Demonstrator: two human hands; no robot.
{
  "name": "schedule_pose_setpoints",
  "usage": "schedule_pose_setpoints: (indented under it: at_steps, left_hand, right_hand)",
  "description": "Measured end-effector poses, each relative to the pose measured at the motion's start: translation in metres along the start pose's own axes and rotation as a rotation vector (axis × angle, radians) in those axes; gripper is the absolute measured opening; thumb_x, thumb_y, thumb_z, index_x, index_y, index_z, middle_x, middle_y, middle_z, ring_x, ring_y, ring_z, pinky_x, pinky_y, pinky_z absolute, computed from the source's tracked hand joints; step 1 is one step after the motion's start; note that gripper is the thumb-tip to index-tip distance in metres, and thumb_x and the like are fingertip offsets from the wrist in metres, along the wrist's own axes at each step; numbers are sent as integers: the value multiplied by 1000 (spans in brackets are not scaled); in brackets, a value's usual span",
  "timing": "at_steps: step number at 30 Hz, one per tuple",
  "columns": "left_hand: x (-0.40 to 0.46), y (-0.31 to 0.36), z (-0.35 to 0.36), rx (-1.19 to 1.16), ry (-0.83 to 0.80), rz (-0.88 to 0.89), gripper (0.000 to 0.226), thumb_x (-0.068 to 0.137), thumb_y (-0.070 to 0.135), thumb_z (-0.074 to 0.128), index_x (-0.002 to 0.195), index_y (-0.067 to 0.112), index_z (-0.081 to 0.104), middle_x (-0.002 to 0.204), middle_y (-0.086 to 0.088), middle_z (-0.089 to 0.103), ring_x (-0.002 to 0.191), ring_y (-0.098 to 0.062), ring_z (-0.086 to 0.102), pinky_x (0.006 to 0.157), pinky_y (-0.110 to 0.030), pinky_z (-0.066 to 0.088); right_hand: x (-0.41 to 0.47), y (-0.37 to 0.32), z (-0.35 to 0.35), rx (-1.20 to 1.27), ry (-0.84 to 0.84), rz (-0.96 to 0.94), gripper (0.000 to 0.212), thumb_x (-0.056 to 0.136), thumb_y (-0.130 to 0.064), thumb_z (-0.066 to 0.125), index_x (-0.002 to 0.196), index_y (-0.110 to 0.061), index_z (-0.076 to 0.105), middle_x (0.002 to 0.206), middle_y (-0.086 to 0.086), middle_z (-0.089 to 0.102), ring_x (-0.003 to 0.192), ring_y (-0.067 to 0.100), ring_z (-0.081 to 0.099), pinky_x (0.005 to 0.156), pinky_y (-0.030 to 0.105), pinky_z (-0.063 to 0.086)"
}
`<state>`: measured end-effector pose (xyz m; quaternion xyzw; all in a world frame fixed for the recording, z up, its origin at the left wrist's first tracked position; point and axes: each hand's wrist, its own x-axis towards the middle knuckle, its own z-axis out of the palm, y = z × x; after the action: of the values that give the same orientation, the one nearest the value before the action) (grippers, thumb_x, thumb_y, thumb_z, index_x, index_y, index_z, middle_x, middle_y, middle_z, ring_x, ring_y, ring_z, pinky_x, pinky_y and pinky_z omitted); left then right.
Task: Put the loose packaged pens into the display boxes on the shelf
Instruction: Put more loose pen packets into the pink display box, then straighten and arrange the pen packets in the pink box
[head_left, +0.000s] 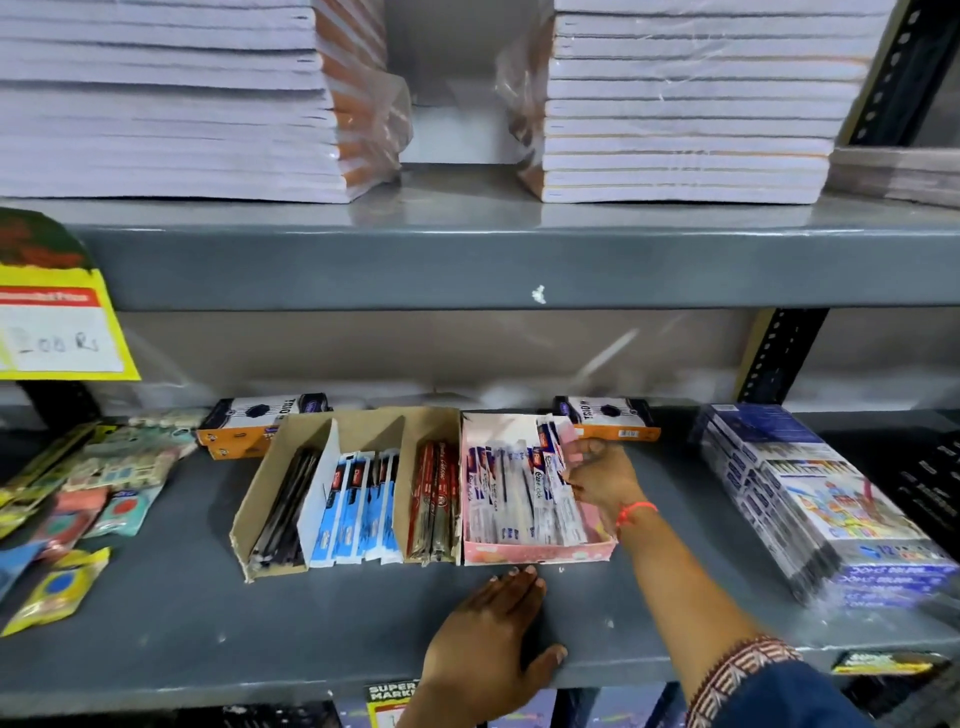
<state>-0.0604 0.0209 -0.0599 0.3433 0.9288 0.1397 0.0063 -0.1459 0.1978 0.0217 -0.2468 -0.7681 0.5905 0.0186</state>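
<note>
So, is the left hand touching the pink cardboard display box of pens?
Apart. The head view shows the left hand flat on the grey metal shelf, with a strip of bare shelf between its fingertips and the pink cardboard display box.

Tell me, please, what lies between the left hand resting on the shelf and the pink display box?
Only a bare strip of grey shelf separates the left hand from the pink display box, as the head view shows.
</note>
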Motion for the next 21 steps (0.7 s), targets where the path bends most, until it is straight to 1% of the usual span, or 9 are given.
schedule_pose_setpoints:
  at_steps: [1, 2, 3, 4, 7, 11, 15, 18, 21]
  left_hand:
    - [0, -2, 0, -17, -16, -15, 88, 82, 72, 0, 141, 23, 43, 148, 7, 36, 133, -11, 36, 108, -20, 11]
    - [0, -3, 2, -42, -44, -32, 84, 87, 69, 0, 129, 25, 58, 137, 8, 51, 122, -9, 50, 103, -19, 29]
    - [0, -4, 4, -50, -41, -40, 80, 90, 65, 2, 118, 27, 66, 126, 10, 60, 111, -6, 58, 95, -18, 40]
    - [-1, -4, 7, -40, -26, -44, 78, 90, 64, 3, 113, 28, 69, 120, 11, 64, 106, -4, 61, 90, -17, 43]
    - [-1, -4, 7, -31, 44, -24, 78, 90, 62, 3, 110, 28, 70, 117, 13, 65, 104, -1, 61, 88, -15, 43]
    - [-1, -5, 10, -33, 108, 23, 74, 90, 61, 8, 112, 26, 69, 119, 10, 65, 103, -5, 62, 85, -17, 47]
    - [1, -7, 16, -33, 128, 56, 63, 90, 62, 22, 113, 25, 68, 120, 9, 64, 104, -8, 63, 81, -19, 50]
    - [2, -8, 17, -34, 169, 89, 58, 79, 62, 42, 113, 21, 65, 119, 4, 65, 103, -11, 63, 80, -21, 51]
    - [3, -8, 19, -32, 247, 128, 57, 74, 59, 48, 108, 18, 67, 114, 2, 68, 99, -12, 65, 77, -20, 51]
  right_hand:
    - [3, 0, 6, -149, 24, -16, 30, 82, 3, 52, 110, 3, 62, 100, 20, 67, 90, 29, 61, 89, 43, 51]
    - [4, 0, 10, -292, 47, -41, 29, 87, -4, 48, 113, 2, 61, 108, 23, 66, 97, 33, 62, 90, 42, 49]
    - [2, -2, 15, -414, 60, -68, 31, 91, -7, 42, 116, 0, 60, 113, 24, 64, 103, 37, 62, 90, 40, 49]
    - [0, -2, 18, -511, 58, -94, 36, 92, -5, 37, 122, -4, 57, 117, 25, 62, 106, 39, 60, 91, 40, 48]
    - [-1, 0, 24, -671, 43, -105, 46, 89, 4, 32, 130, -7, 51, 128, 22, 55, 116, 40, 55, 101, 44, 42]
    - [-5, -2, 30, -881, 57, -178, 39, 90, 5, 34, 125, -2, 48, 123, 20, 58, 111, 36, 59, 92, 40, 48]
    - [-11, -12, 40, -1069, 74, -304, 36, 90, 3, 35, 121, 0, 52, 122, 18, 61, 113, 32, 61, 92, 38, 51]
    - [-12, -12, 55, -1118, -15, -385, 35, 87, 1, 39, 115, -1, 59, 117, 19, 63, 108, 32, 63, 88, 40, 55]
    - [-12, -6, 62, -1142, -52, -342, 36, 85, 1, 39, 113, -3, 62, 117, 17, 63, 111, 32, 60, 91, 40, 53]
